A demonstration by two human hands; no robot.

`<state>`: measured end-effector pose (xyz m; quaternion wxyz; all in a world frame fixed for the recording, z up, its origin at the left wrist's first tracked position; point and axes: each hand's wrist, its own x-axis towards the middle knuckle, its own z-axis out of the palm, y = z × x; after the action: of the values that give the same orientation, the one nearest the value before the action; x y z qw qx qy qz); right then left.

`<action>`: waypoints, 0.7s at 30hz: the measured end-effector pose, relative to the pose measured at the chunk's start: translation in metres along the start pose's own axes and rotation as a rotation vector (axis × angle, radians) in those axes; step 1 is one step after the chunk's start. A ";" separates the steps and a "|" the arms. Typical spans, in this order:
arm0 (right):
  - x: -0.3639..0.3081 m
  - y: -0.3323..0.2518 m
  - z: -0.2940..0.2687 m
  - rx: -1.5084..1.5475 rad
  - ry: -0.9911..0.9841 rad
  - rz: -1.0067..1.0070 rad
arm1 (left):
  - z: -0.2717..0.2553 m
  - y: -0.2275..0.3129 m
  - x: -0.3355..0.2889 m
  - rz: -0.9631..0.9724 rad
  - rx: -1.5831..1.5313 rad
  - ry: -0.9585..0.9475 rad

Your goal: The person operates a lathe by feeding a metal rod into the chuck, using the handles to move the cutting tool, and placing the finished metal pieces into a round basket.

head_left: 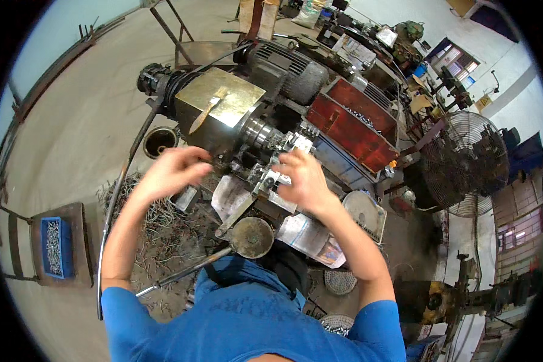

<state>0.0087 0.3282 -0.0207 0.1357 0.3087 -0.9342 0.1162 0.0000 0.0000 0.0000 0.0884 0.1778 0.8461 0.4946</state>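
Note:
A small lathe-like machine stands in front of me, with a shiny round chuck (260, 132) on its spindle. My left hand (178, 172) hovers to the left of the tool slide, thumb and fingers apart, and nothing shows between them. My right hand (303, 182) is over the right side of the metal tool slide (260, 176), close to its pale block (300, 143). Its fingers are bent and blurred, so whether they grip anything cannot be made out. A flat metal lever (238, 215) slants from the slide toward a round metal disc (253, 237) near my lap.
A brush (208, 111) lies on the brass-coloured machine cover (235, 90). Right of the motor (289, 69) sits a red metal bin (350, 123) holding small parts. Metal shavings (157, 223) pile up at left, beyond them a blue tray (56, 247). A caged fan (464, 163) stands right.

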 end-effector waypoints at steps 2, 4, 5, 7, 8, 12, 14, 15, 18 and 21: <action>0.028 0.013 0.000 -0.232 -0.094 0.000 | -0.015 -0.010 -0.010 -0.016 0.117 0.102; 0.055 0.032 0.018 -0.352 -0.180 0.053 | -0.054 -0.033 -0.028 -0.152 0.545 0.219; 0.061 0.039 0.025 -0.398 -0.233 0.087 | -0.064 -0.056 -0.042 -0.149 0.740 0.258; 0.071 0.043 0.033 -0.411 -0.300 0.147 | -0.082 -0.090 -0.077 -0.223 1.058 0.264; 0.074 0.043 0.037 -0.419 -0.337 0.178 | -0.088 -0.103 -0.092 -0.269 1.086 0.255; 0.072 0.051 0.040 -0.327 -0.300 0.141 | -0.075 -0.124 -0.122 -0.449 0.766 0.166; 0.072 0.052 0.040 -0.298 -0.278 0.127 | -0.058 -0.137 -0.126 -0.409 0.762 0.276; 0.074 0.051 0.038 -0.285 -0.266 0.114 | -0.049 -0.147 -0.125 -0.400 0.743 0.352; 0.075 0.049 0.036 -0.295 -0.324 0.120 | -0.044 -0.159 -0.117 -0.375 0.697 0.431; 0.079 0.046 0.035 -0.330 -0.389 0.147 | -0.044 -0.170 -0.115 -0.409 0.768 0.424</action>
<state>-0.0861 0.3104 -0.0339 -0.0067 0.2302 -0.9690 -0.0898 0.0557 -0.1558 -0.1286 -0.0627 -0.0772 0.9845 0.1443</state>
